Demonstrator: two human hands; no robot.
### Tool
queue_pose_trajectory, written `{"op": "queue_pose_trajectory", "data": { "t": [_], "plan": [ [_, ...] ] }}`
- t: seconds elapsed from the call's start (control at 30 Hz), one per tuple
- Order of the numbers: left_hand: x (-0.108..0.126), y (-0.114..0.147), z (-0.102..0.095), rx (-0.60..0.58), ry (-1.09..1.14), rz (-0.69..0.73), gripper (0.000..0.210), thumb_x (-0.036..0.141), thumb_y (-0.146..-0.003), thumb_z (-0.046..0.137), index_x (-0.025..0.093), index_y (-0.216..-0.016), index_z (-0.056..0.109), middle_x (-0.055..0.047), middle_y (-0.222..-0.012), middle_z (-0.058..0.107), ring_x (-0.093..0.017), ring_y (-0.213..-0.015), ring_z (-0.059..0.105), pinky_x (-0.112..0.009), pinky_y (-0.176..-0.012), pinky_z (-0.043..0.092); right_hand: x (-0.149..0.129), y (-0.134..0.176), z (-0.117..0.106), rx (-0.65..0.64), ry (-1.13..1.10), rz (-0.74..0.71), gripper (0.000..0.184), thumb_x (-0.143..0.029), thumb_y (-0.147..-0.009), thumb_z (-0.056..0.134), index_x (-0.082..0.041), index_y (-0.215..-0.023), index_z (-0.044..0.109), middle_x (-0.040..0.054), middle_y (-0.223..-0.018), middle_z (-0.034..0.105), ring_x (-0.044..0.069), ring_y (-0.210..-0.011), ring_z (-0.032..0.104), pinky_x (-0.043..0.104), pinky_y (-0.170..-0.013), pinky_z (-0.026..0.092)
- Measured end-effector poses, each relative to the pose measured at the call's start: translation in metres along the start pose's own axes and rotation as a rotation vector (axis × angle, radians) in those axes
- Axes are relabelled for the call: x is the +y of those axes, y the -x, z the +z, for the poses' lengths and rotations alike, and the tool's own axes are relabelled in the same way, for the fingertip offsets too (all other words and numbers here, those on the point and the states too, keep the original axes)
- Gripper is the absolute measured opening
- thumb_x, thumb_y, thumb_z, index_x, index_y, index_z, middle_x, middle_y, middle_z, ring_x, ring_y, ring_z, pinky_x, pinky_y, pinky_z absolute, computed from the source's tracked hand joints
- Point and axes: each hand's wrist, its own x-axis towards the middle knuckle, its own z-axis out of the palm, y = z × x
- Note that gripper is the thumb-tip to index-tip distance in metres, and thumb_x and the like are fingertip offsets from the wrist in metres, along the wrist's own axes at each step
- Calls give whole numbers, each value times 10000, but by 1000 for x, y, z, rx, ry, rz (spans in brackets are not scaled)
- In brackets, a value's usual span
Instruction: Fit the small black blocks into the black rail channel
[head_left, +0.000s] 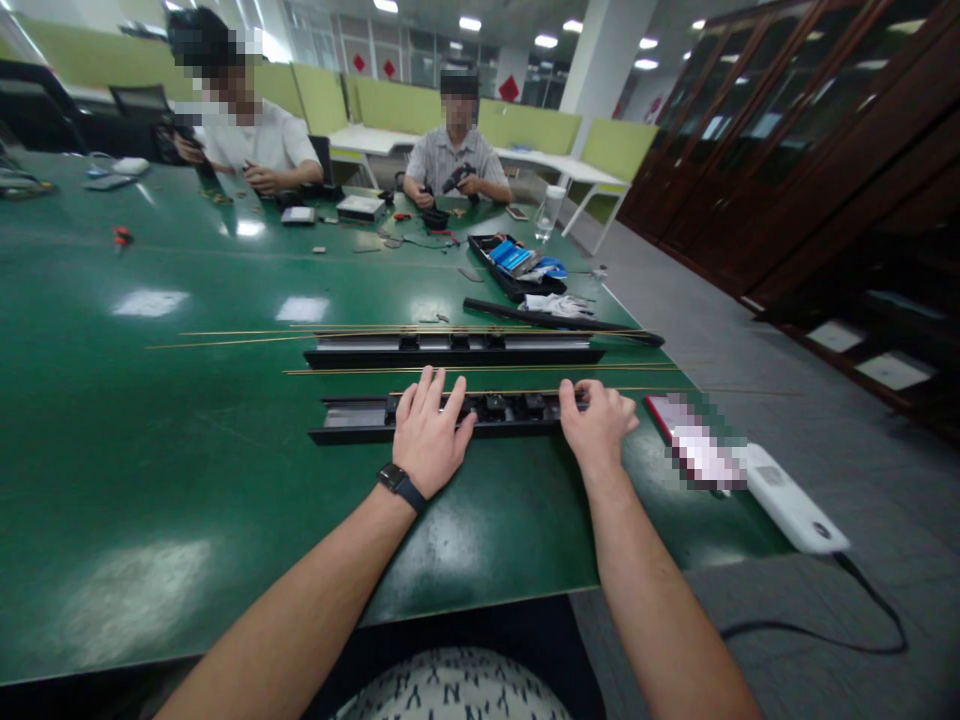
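Fingers on the left hand (431,440) are spread apart over the near rail (510,429), straight ahead at 12 o'clock. The right hand (598,425) has bent fingers at the rail's 3 o'clock end; you cannot tell if they pinch anything. Just past lie thin rods (525,370), then the far rail (457,358). A black tray (496,275) sits farther, at 1 o'clock. One person (262,140) is at 11 o'clock, another person (457,155) at 12.

Left forearm (292,590) and right forearm (660,590) stretched forward, left hand (433,435) palm down with fingers spread, right hand (598,425) with fingers bent near its thumb (568,398), hands well apart.
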Motion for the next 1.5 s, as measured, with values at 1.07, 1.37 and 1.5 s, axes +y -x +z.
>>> {"op": "queue_pose_trajectory", "data": {
  "t": [1.07, 1.37, 1.5],
  "plan": [
    [0, 1, 0, 1, -21, -2, 531, 413, -1053, 487, 189, -1526, 573, -188, -1630, 505, -348, -1597, 347, -542, -1265, 325, -13, 15, -7, -50, -161, -165, 357, -485, -991, 516, -208, -1060, 730, 90, -932, 736, 279, -1027, 564, 425, -977, 356],
    [0, 1, 1, 2, -24, -3, 532, 416, -1053, 489, 187, -1525, 575, -196, -1629, 503, -353, -1596, 346, -549, -1263, 326, -9, 13, -3, -14, -138, -103, 335, -464, -991, 515, -210, -1017, 732, 97, -966, 748, 279, -1012, 574, 422, -956, 363],
    [0, 1, 1, 3, -30, -3, 529, 419, -1053, 494, 189, -1522, 579, -196, -1625, 508, -356, -1595, 348, -551, -1258, 333, -11, 16, -2, -28, -160, -159, 339, -466, -1007, 503, -215, -1013, 731, 91, -956, 750, 275, -1020, 587, 416, -964, 371]
  ]
}}
